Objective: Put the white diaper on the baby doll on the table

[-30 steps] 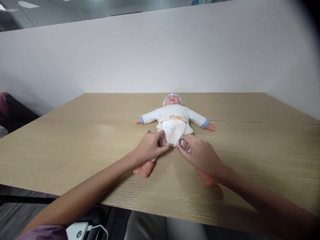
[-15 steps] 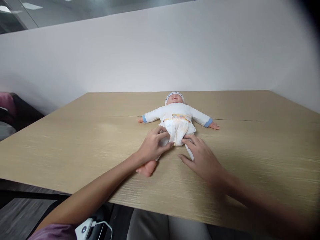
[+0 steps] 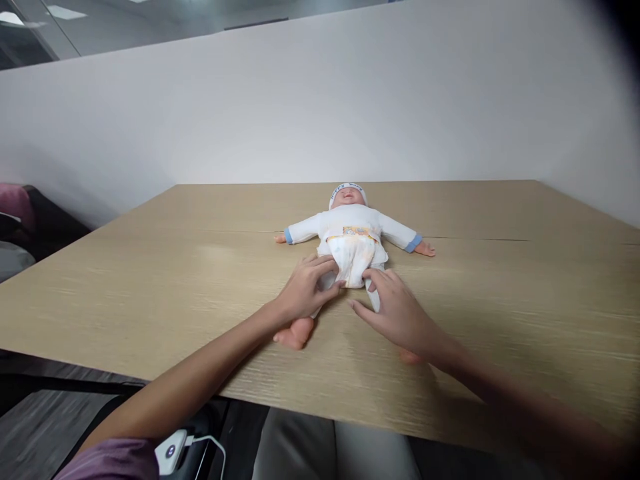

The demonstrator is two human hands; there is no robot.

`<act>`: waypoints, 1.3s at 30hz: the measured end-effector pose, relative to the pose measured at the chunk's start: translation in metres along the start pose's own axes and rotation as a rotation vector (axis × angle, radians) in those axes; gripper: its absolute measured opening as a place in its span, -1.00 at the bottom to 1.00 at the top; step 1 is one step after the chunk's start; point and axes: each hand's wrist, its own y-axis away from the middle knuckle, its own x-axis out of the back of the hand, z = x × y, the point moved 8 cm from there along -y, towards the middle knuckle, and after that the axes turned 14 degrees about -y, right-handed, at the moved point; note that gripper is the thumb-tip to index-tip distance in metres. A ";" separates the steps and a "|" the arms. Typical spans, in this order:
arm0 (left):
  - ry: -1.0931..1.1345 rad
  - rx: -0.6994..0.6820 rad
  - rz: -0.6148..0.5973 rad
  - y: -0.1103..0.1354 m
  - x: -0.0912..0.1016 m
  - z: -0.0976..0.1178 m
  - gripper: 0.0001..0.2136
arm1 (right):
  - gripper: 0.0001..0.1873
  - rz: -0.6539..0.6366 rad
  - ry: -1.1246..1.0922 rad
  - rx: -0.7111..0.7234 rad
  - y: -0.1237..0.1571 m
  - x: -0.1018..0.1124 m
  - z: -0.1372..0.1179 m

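Note:
A baby doll [image 3: 350,217] lies on its back on the wooden table, head away from me, arms spread. It wears a white top with blue cuffs, a white printed headband and a white diaper [image 3: 354,257] with a colourful waist strip. My left hand [image 3: 311,287] rests over the doll's leg on the left, its curved fingers at the diaper's leg edge and its thumb apart by the bottom. My right hand [image 3: 395,310] touches the opposite leg edge with its fingertips; its thumb is spread away. The hands partly hide both legs.
The wooden table [image 3: 200,267] ends at a pale wall [image 3: 320,113]. Its near edge runs above my grey-trousered lap [image 3: 300,443]. A white device [image 3: 173,452] with a cable is at the lower left. Dark and pink items [image 3: 15,207] lie beyond the table's left side.
My right hand has shifted slightly left, and a bit of the doll's foot now shows beneath it. My left hand stays at the diaper's leg edge. The view has moved slightly.

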 end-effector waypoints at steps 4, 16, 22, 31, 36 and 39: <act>0.068 0.038 -0.046 -0.003 -0.005 -0.007 -0.82 | -0.79 -0.004 -0.022 -0.025 -0.007 0.003 0.005; 0.506 0.345 0.032 0.004 -0.019 -0.040 -0.60 | -0.64 0.163 -0.283 -0.222 -0.007 0.022 0.029; 0.451 0.446 0.021 0.010 -0.018 -0.044 -0.58 | -0.76 0.109 -0.246 -0.251 -0.008 0.032 0.040; 0.560 0.444 -0.172 0.006 -0.019 -0.030 -0.64 | -0.74 0.089 -0.163 -0.127 -0.006 0.015 0.021; 0.826 0.546 -0.223 0.010 -0.023 -0.036 -0.60 | -0.62 0.081 -0.505 -0.317 -0.005 0.006 0.050; 0.847 0.526 -0.214 0.010 -0.022 -0.039 -0.57 | -0.57 0.084 -0.584 -0.344 -0.005 0.006 0.057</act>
